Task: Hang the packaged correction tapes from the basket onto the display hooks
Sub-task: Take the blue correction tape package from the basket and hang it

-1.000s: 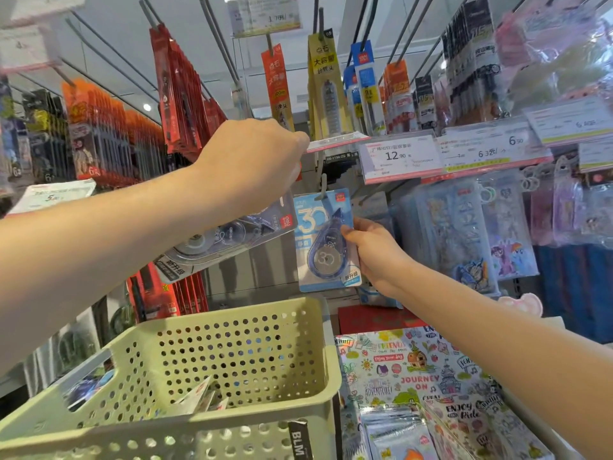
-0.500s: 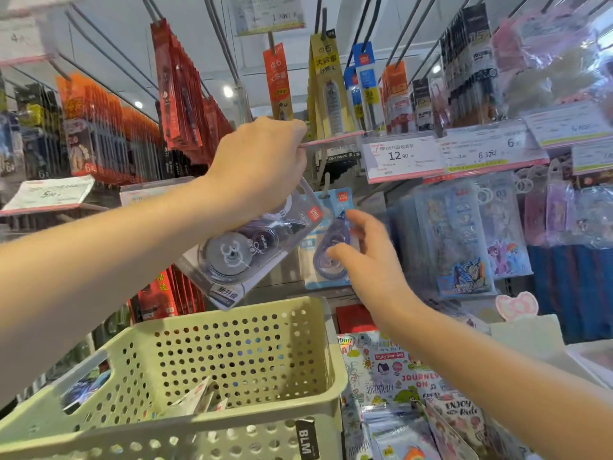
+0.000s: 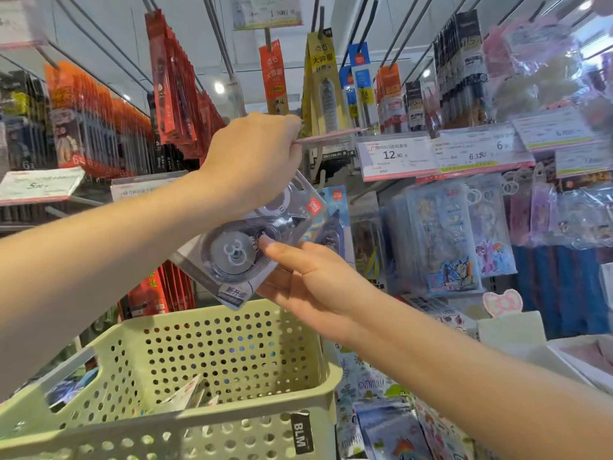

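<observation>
R grip (image 3: 311, 280) under tape pkg (image 3: 245, 247)

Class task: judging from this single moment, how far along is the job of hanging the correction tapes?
Done: one blue-carded tape seems to hang on its hook already. In hand: both the left hand and right hand grip a grey packaged tape, tilted, not yet hooked. Left: more packets lie in the green basket.
</observation>
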Action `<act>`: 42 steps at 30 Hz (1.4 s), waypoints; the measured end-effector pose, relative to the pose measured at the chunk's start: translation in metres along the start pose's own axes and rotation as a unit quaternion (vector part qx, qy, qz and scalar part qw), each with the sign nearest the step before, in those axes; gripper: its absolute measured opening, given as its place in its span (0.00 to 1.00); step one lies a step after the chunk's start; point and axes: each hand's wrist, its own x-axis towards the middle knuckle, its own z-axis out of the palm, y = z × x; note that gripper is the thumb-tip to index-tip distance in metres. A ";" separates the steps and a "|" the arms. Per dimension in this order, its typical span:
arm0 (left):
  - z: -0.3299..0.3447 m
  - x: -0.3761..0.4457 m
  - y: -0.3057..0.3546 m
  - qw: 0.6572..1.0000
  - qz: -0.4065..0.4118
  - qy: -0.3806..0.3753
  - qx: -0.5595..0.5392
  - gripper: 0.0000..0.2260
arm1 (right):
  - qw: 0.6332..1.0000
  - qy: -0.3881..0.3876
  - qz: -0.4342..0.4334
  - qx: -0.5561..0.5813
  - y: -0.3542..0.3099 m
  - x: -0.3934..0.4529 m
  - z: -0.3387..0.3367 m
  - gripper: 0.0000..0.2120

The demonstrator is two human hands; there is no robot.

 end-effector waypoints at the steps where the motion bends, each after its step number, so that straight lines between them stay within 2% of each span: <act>1: -0.001 0.001 0.000 1.000 0.000 -0.004 0.000 0.09 | 1.000 -0.003 -0.010 -0.021 0.000 -0.001 -0.004 0.10; 3: -0.003 0.003 -0.001 1.000 0.008 -0.012 0.000 0.09 | 0.996 0.006 -0.040 -0.083 -0.001 -0.007 -0.012 0.09; 6: -0.006 0.004 -0.002 0.999 0.025 -0.019 0.022 0.10 | 0.982 0.050 -0.100 -0.150 -0.006 -0.012 -0.030 0.15; 11: -0.007 0.003 -0.001 0.996 0.051 -0.015 0.068 0.10 | 0.969 0.072 -0.158 -0.174 -0.015 -0.016 -0.048 0.12; 16: -0.008 0.002 -0.001 0.992 0.075 -0.011 0.103 0.10 | 0.963 0.116 -0.178 -0.168 -0.020 -0.013 -0.056 0.24; 23: -0.009 0.001 -0.002 0.991 0.078 -0.023 0.106 0.09 | 0.958 0.127 -0.185 -0.179 -0.030 -0.007 -0.066 0.20; 26: -0.009 0.001 -0.002 0.991 0.078 -0.022 0.105 0.10 | 0.955 0.135 -0.174 -0.198 -0.032 -0.006 -0.066 0.29; 28: -0.008 0.001 -0.002 0.991 0.076 -0.026 0.106 0.10 | 0.954 0.134 -0.168 -0.208 -0.033 -0.006 -0.067 0.27; 31: -0.007 0.001 -0.003 0.991 0.080 -0.023 0.105 0.10 | 0.953 0.139 -0.160 -0.218 -0.030 -0.003 -0.073 0.17; 33: -0.006 0.001 -0.003 0.991 0.083 -0.018 0.104 0.10 | 0.952 0.142 -0.157 -0.221 -0.028 -0.002 -0.076 0.16; 35: -0.006 0.001 -0.003 0.991 0.087 -0.014 0.105 0.10 | 0.950 0.144 -0.160 -0.226 -0.027 0.001 -0.076 0.20; 38: -0.004 0.000 -0.004 0.990 0.093 -0.015 0.107 0.10 | 0.942 0.156 -0.149 -0.255 -0.027 0.007 -0.077 0.34; 39: -0.003 -0.001 -0.005 0.990 0.095 -0.014 0.106 0.10 | 0.940 0.160 -0.145 -0.263 -0.027 0.009 -0.078 0.32; 42: -0.001 -0.005 -0.007 0.989 0.102 -0.011 0.102 0.11 | 0.930 0.173 -0.143 -0.290 -0.027 0.014 -0.081 0.18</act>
